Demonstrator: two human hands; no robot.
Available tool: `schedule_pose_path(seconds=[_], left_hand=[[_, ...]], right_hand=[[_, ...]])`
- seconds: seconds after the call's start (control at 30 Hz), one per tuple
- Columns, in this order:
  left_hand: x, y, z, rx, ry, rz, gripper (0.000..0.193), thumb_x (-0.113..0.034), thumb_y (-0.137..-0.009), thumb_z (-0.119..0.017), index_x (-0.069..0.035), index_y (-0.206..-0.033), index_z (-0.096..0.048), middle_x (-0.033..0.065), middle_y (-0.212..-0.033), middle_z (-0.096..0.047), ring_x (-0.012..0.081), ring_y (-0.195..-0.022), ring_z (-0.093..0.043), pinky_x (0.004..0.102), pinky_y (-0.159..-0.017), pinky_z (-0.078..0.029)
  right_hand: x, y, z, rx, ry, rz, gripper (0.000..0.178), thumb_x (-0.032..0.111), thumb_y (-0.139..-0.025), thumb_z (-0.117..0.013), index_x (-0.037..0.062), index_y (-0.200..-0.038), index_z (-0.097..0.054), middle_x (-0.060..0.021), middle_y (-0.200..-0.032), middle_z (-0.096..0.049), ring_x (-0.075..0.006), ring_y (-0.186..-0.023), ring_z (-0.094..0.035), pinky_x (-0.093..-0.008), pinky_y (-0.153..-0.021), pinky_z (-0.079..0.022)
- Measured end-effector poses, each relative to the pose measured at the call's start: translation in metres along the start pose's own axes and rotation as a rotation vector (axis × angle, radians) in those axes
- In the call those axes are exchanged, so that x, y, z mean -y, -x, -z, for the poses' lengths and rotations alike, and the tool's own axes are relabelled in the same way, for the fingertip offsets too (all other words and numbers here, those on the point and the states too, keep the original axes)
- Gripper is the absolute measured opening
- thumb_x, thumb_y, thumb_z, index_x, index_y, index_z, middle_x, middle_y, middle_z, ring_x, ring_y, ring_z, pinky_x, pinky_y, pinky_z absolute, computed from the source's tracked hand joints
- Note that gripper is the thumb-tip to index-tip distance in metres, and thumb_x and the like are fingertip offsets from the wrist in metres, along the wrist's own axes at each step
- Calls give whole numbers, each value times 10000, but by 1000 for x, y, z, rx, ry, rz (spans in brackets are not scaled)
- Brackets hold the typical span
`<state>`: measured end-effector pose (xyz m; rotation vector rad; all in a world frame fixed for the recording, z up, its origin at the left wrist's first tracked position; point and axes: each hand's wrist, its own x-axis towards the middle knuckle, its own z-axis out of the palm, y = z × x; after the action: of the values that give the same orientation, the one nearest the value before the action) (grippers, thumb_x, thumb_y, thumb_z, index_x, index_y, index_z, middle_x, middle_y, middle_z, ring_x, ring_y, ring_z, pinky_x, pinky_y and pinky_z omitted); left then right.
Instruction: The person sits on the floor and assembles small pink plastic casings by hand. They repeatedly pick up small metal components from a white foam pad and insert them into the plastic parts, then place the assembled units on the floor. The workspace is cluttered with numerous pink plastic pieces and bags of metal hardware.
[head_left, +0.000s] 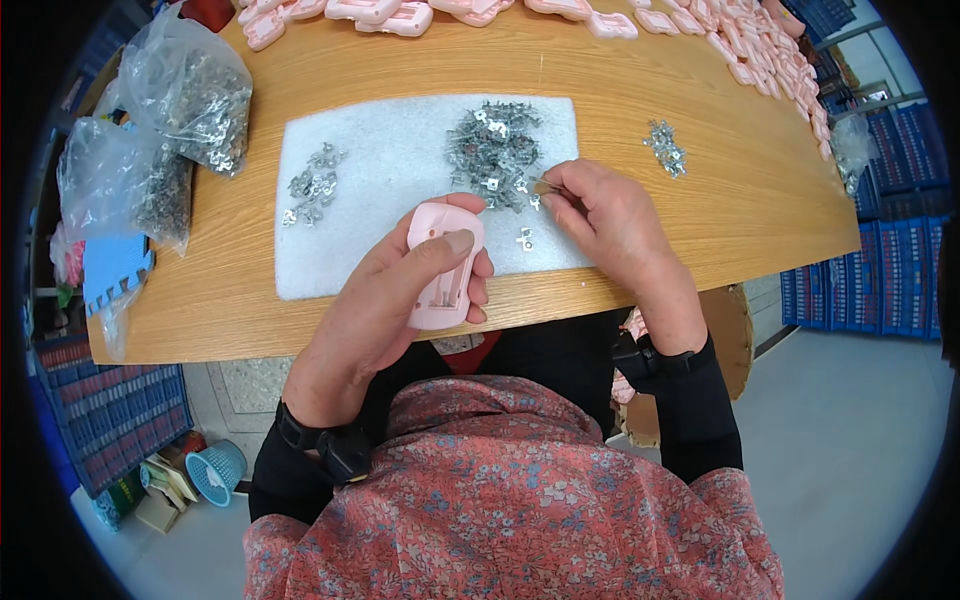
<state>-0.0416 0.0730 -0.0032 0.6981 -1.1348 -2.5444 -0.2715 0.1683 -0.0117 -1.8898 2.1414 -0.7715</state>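
My left hand (380, 280) is closed round a pale pink plastic casing (452, 285) with a long recess, the thumb pressed into its upper part. Small metal pieces show in the recess's lower end. At the right edge of a heap of small metal contact clips (490, 150), my right hand (615, 220) has thumb and forefinger pinched on a thin metal piece (541, 181); its exact kind is too small to make out. The heap lies on a white foam sheet (400, 130). One loose clip (525, 239) rests below it.
Smaller clip piles lie on the sheet's left (315, 185) and on the wooden table (725, 215) to the right (665, 150). Plastic bags of clips (205, 110) stand at the left. Many pink casings (750, 50) line the far edge. A blue basket (216, 472) is on the floor.
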Motion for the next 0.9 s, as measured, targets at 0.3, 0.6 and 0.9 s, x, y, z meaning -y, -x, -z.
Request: schedule_pose_path(seconds=[0.3,0.6,0.9], left_hand=[[-2,-3,-4,-36,21,22,478,-164,-933,-633,-51,-1357,-443,73,-960,-615,146,-829,-635,308,-715,-572],[0,-24,-20,-113,-45,-200,559,-23,-860,-678,-71,-1366,-446,55,-975,-606,159,-844,-641,320,-744,-561],[4,-27,-12,-60,-141,-220,539,-4,-863,-654,-79,-1359,-455,34,-955,-590,136,-798,-629,292,-738,-539]], right_hand=[[8,0,-1,-77,-148,-46,131,140,-839,-719,50,-920,-671,-91,-811,-626,-220,-681,-615,-337,-620,-485],[48,6,8,-133,-418,-50,138,77,-805,-751,19,-851,-634,-32,-721,-562,-107,-591,-508,-260,-546,-426],[51,10,2,-116,-595,-176,142,89,-848,-717,1,-834,-606,-1,-706,-524,-64,-605,-455,-247,-553,-402]])
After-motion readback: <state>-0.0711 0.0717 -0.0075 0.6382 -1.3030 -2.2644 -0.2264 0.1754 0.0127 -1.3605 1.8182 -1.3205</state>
